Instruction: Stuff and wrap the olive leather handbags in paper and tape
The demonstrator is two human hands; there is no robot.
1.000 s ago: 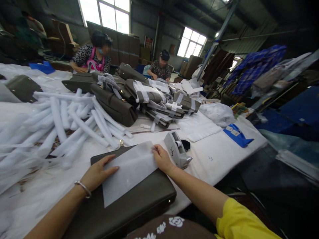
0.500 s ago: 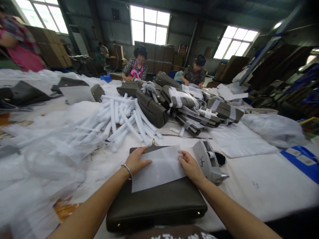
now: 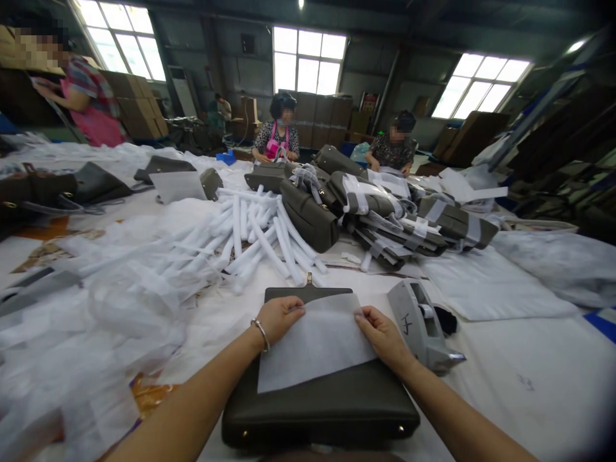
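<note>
A dark olive handbag (image 3: 322, 410) lies flat on the table in front of me, its flap with a gold clasp (image 3: 309, 278) pointing away. Over it is a thin white sheet of packing foam (image 3: 315, 346), slightly slanted. My left hand (image 3: 280, 319), with a bracelet at the wrist, pinches the sheet's upper left edge. At its right edge, my right hand (image 3: 382, 333) grips the sheet between thumb and fingers. A grey tape dispenser (image 3: 421, 324) stands just right of the bag, close to my right hand.
White foam tubes (image 3: 260, 237) lie in a heap beyond the bag. Behind them, olive handbags (image 3: 385, 205) are piled, some wrapped with tape. Crumpled clear plastic (image 3: 115, 321) covers the left side. Flat white sheets (image 3: 500, 276) lie at right. Co-workers (image 3: 279, 131) are across the table.
My left hand has gone from resting with spread thumb on the sheet to pinching its upper edge. The sheet has shifted slightly on the bag. The whole view has swung a little left.
</note>
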